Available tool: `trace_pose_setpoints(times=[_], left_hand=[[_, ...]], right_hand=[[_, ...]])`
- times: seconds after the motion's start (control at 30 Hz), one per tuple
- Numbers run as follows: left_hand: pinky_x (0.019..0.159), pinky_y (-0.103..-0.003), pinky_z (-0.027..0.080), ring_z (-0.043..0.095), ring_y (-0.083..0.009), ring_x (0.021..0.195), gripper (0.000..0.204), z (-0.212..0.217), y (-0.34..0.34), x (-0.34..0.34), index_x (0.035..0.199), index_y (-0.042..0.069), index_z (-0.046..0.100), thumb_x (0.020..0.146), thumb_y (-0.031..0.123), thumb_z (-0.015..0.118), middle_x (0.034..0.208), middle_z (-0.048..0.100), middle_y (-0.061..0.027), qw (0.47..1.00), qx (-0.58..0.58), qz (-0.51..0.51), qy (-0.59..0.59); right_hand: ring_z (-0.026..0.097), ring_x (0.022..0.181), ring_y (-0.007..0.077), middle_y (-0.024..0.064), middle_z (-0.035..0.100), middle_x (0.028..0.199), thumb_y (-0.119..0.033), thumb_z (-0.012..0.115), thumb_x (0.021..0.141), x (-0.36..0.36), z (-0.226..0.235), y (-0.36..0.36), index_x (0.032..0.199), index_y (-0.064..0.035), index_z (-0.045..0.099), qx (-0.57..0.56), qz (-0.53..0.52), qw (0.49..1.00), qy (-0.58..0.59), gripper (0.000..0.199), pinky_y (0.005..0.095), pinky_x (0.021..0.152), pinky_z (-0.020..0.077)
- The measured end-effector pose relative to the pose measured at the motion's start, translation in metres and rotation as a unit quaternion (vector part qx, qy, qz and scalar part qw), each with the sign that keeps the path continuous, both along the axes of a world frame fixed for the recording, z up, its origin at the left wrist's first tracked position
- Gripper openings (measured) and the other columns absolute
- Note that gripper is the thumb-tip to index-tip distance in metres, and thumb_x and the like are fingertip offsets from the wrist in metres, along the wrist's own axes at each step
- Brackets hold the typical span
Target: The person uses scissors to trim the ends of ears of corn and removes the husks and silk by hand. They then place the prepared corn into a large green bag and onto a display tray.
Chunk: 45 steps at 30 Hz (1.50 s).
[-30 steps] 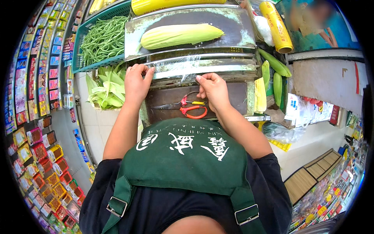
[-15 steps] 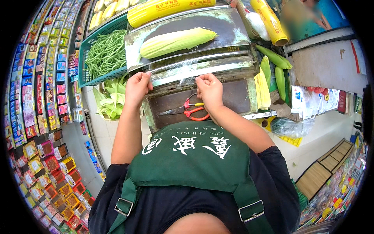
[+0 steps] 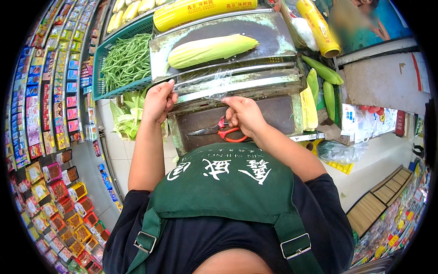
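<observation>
A thin sheet of clear cling film [image 3: 215,86] hangs over the front bar of the wrapping machine [image 3: 278,39]. My left hand [image 3: 159,101] is closed in a pinch by the bar's left end, on what looks like the film's edge. With thumb and fingertips together, my right hand [image 3: 244,116] grips the film near the bar's middle. A pale green, husked ear of corn [image 3: 212,50] lies across the machine's top plate, beyond both hands. Red-handled scissors [image 3: 228,133] rest on the dark lower tray [image 3: 273,114], partly hidden under my right hand.
Green beans [image 3: 125,61] fill a teal basket [image 3: 96,75] at the left. Loose husks [image 3: 130,118] are heaped below it. Yellow film rolls [image 3: 205,13] lie behind the machine and at the far right. More corn [image 3: 328,98] is on the right. Packaged goods [image 3: 68,196] line the left shelves.
My right hand has shifted slightly left and toward me along the film, and its fingers have turned. My left hand has stayed near the bar's left end.
</observation>
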<state>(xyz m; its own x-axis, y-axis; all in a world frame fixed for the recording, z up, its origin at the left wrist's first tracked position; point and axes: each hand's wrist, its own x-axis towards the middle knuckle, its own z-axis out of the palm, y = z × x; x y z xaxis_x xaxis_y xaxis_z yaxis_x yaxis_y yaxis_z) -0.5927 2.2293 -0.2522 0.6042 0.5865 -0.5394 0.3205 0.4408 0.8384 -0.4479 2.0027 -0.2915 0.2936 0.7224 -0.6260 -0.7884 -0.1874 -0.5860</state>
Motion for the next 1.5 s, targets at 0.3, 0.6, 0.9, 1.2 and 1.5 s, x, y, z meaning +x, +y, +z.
trace_pose_setpoints(times=[0.3,0.6,0.9,1.2,1.5], left_hand=[[0.048,-0.021,0.032,0.040,-0.0048,0.050,0.031,-0.014,-0.007,-0.025,0.073,0.010,0.054,0.099,0.026,0.057,0.059,0.055,0.0007,0.980,0.158,-0.084,0.085],[0.051,-0.024,0.037,0.045,-0.0065,0.054,0.030,0.000,-0.050,-0.091,0.075,0.006,0.054,0.101,0.022,0.054,0.059,0.052,0.0013,0.942,0.270,-0.166,0.106],[0.048,-0.022,0.039,0.050,-0.0070,0.051,0.034,-0.050,-0.055,-0.054,0.079,0.001,0.064,0.097,0.030,0.063,0.062,0.060,-0.0031,0.948,0.257,-0.070,0.172],[0.047,-0.027,0.042,0.053,-0.0097,0.048,0.040,0.007,-0.039,-0.040,0.071,-0.001,0.067,0.092,0.033,0.067,0.057,0.060,-0.0041,0.876,0.265,-0.272,0.296],[0.101,-0.043,0.041,0.052,-0.0350,0.119,0.058,0.041,0.017,0.087,0.125,0.010,0.058,0.076,0.029,0.080,0.121,0.060,-0.0138,0.675,0.675,-0.287,0.073]], right_hand=[[0.040,0.044,0.0082,-0.0017,0.048,0.059,-0.018,0.064,0.094,0.020,0.009,-0.020,0.087,-0.0097,0.055,-0.021,-0.077,0.997,-0.016,0.014,0.0245,0.046,0.0368],[0.039,0.050,0.0068,-0.0022,0.044,0.060,-0.011,0.060,0.094,0.047,0.009,-0.160,0.083,-0.0085,0.054,0.035,-0.177,0.979,-0.093,0.012,0.0227,0.046,0.0304],[0.057,0.057,0.0189,0.0092,0.060,0.065,-0.025,0.068,0.090,0.077,-0.012,-0.163,0.090,-0.0041,0.064,-0.218,-0.096,0.808,-0.539,0.021,0.0318,0.057,0.0463],[0.055,0.122,0.0382,0.0272,0.057,0.131,-0.048,0.069,0.083,0.237,-0.148,-0.250,0.131,0.0034,0.053,-0.421,-0.020,0.748,-0.512,0.072,0.0414,0.102,0.0434],[0.061,0.113,0.0377,0.0256,0.063,0.122,-0.060,0.069,0.079,0.271,-0.203,-0.222,0.136,0.0047,0.047,-0.446,0.014,0.728,-0.520,0.089,0.0418,0.097,0.0468]])
